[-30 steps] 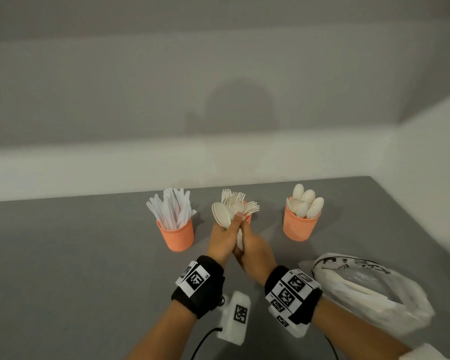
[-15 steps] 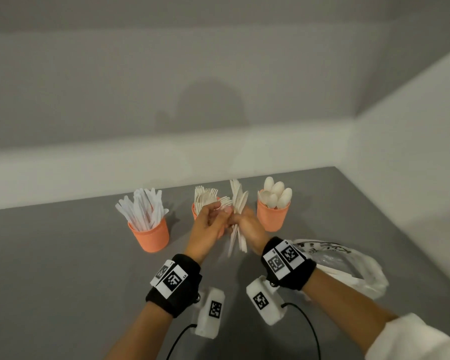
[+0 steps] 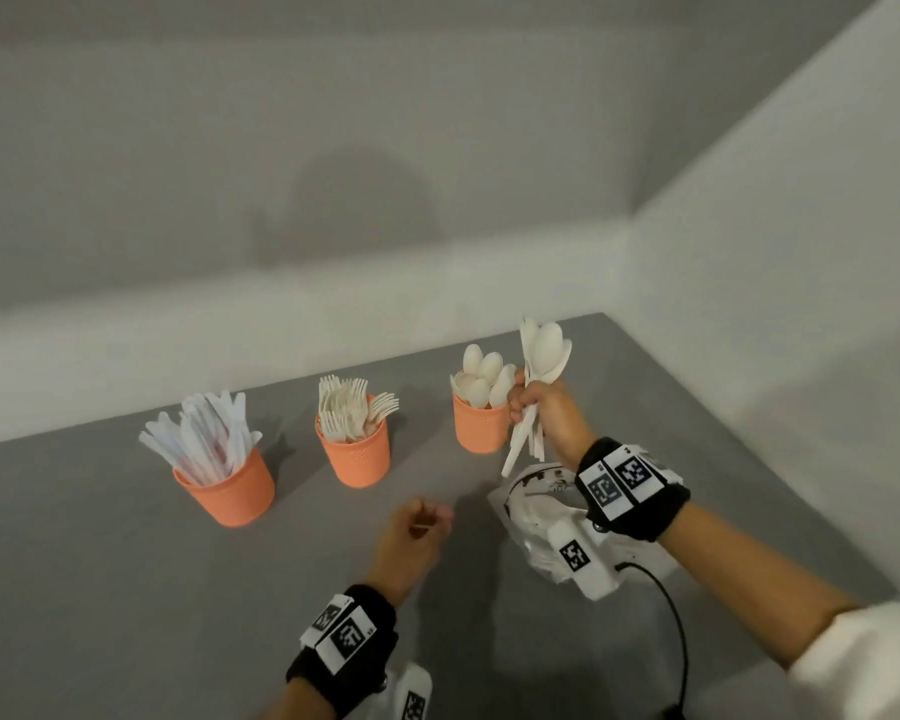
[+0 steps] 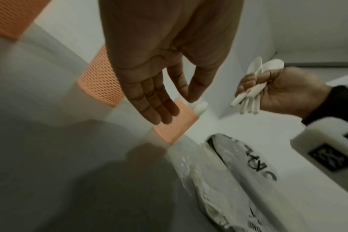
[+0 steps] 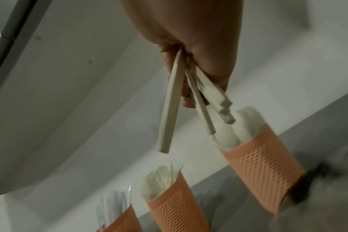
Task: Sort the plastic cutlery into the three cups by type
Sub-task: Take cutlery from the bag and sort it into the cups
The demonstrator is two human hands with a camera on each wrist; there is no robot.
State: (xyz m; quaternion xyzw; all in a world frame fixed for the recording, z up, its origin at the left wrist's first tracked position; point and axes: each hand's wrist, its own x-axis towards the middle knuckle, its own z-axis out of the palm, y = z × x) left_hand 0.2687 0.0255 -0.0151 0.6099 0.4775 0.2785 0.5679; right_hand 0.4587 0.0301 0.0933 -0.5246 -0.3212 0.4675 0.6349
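Three orange cups stand in a row on the grey table: the left cup (image 3: 227, 485) holds knives, the middle cup (image 3: 357, 454) forks, the right cup (image 3: 476, 426) spoons. My right hand (image 3: 536, 407) grips a bunch of white spoons (image 3: 541, 356) just right of the spoon cup, bowls up and handles (image 5: 169, 109) hanging below the fist. My left hand (image 3: 417, 527) hovers over the table in front of the cups and holds nothing; in the left wrist view its fingers (image 4: 155, 100) are straight and relaxed.
A plastic bag (image 3: 541, 517) with more white cutlery lies on the table under my right wrist. The table's right edge meets a white wall close to the spoon cup. A cable (image 3: 671, 615) runs from the right wrist camera.
My hands have parted in front of the fork cup. The right hand carried the spoon bunch right, beside the spoon cup; the left hand drew back toward me, empty.
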